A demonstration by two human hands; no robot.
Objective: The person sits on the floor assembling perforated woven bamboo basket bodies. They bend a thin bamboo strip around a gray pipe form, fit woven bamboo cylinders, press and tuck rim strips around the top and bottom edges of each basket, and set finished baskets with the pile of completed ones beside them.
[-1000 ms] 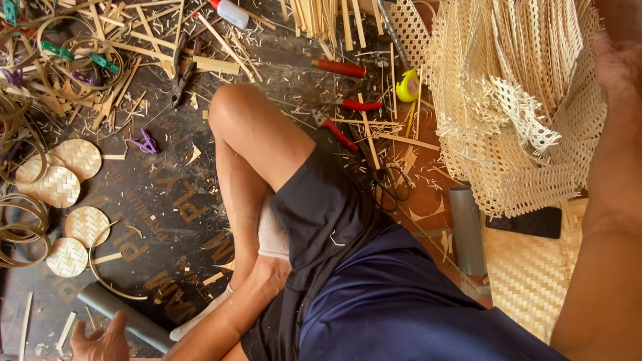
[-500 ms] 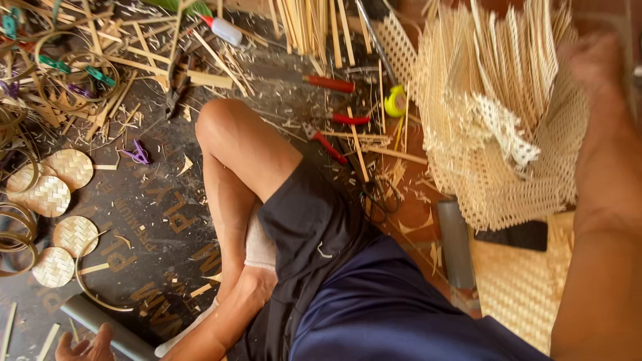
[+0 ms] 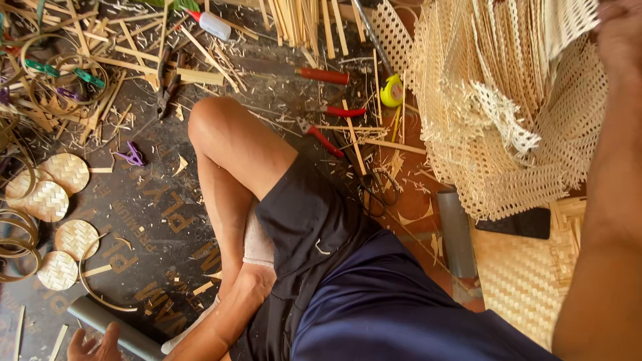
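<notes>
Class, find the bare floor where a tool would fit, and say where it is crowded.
Bare: the dark mat between the woven discs and the knee. Crowded: strips and pliers top left, red-handled tools beside the basket.

right hand point(image 3: 618, 33) blurred, edge-cut; left hand point(image 3: 93, 344) — cropped
</notes>
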